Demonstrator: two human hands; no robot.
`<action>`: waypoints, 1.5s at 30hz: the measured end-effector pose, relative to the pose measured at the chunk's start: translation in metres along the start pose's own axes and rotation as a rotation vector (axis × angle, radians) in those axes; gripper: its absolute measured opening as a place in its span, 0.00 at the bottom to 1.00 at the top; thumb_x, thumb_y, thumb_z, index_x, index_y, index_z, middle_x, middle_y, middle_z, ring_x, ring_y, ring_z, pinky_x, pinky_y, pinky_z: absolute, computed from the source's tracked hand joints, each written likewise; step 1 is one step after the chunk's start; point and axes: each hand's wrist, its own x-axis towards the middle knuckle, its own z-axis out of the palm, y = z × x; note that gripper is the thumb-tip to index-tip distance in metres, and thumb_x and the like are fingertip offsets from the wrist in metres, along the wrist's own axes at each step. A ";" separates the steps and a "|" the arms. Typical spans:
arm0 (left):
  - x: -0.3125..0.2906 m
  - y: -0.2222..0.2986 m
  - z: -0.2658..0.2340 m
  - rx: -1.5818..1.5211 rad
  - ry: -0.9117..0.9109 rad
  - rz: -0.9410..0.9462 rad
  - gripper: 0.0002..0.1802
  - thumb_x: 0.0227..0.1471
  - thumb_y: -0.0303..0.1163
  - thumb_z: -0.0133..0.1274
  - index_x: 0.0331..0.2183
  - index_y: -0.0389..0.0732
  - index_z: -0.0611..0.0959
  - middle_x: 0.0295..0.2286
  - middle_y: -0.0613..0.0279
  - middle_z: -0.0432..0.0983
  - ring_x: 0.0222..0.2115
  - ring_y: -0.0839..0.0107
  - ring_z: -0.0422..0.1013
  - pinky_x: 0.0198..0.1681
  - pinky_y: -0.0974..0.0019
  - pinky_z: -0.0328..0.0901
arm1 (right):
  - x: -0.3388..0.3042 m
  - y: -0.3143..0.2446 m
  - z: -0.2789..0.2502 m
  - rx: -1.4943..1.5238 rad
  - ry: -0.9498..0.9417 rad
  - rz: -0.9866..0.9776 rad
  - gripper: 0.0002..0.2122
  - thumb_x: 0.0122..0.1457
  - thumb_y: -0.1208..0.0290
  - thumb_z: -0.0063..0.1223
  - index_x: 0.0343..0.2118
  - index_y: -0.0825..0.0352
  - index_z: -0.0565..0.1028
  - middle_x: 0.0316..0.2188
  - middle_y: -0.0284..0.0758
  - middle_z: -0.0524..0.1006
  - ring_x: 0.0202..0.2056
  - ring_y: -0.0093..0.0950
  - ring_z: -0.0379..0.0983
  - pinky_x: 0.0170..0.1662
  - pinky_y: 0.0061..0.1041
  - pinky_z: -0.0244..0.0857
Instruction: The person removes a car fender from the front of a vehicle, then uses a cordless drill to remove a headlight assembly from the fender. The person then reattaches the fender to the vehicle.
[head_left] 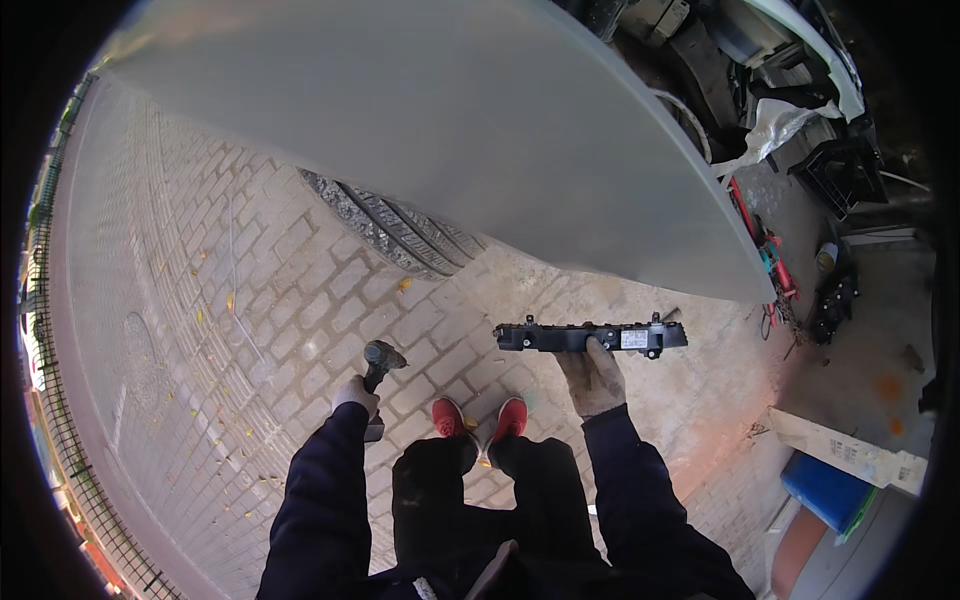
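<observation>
My left hand [355,396] is wrapped round the grip of a dark cordless power drill [380,360], held low at my left side above the paving. My right hand [592,380], in a pale soiled glove, grips a long narrow black plastic car part [570,338] with small mounting tabs and a white label. The part lies level across my view, in front of my feet and to the right. Some of my right fingers are hidden behind it. Above both hands spreads a large grey car body panel [420,130].
A tyre [390,230] stands under the panel. At the upper right, the vehicle's front shows exposed parts [740,70]. Red tools [780,265] and black pieces [835,300] lie on the right, near a long white carton [850,445] and a blue item [825,490]. A fence [50,390] runs along the far left.
</observation>
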 end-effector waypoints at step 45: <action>0.001 0.248 -0.166 -1.374 -0.143 1.699 0.40 0.72 0.56 0.51 0.69 0.36 0.65 0.68 0.46 0.63 0.70 0.55 0.59 0.73 0.47 0.55 | 0.004 -0.029 0.031 -0.422 -0.408 -0.732 0.18 0.71 0.66 0.60 0.54 0.76 0.74 0.46 0.42 0.83 0.45 0.33 0.84 0.49 0.32 0.81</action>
